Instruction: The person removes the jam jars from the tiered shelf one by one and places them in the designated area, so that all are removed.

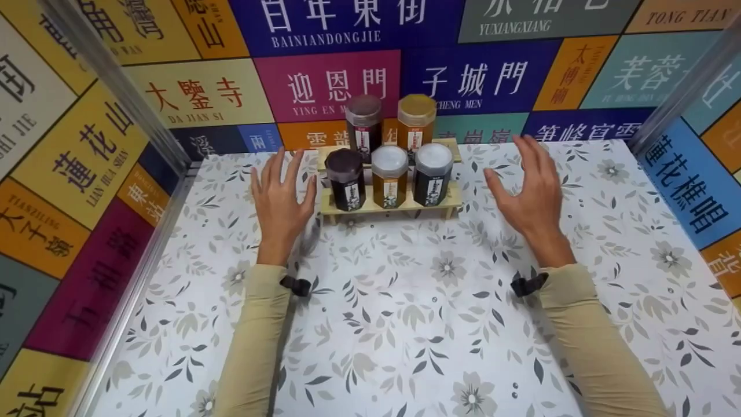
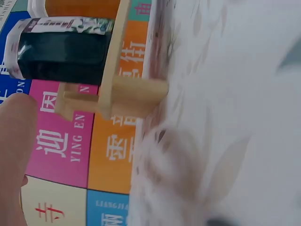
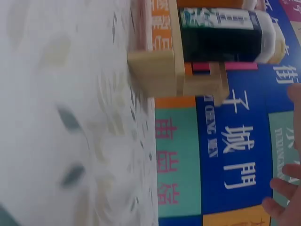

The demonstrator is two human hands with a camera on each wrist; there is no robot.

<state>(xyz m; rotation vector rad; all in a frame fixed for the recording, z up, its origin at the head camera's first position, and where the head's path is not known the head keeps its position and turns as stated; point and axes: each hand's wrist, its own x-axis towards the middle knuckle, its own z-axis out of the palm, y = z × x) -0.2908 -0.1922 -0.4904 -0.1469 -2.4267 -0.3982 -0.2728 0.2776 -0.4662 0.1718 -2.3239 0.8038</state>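
A small two-step wooden rack (image 1: 399, 204) stands toward the back of the table with several lidded jars on it. On its lower step are a dark jar (image 1: 345, 184), an amber jar (image 1: 389, 179) and another dark jar (image 1: 432, 176). Behind them, higher up, stand a dark jar with a brown lid (image 1: 365, 127) and an amber jar with a yellow lid (image 1: 416, 121). My left hand (image 1: 283, 200), fingers spread, is just left of the rack without touching it. Fingers apart and holding nothing, my right hand (image 1: 529, 191) is a little farther off to the right.
A white cloth with grey leaves and flowers (image 1: 405, 324) covers the table. Colourful panels with Chinese lettering (image 1: 330, 81) rise behind it and along both sides. Clear upright edges (image 1: 674, 69) meet the table's back corners.
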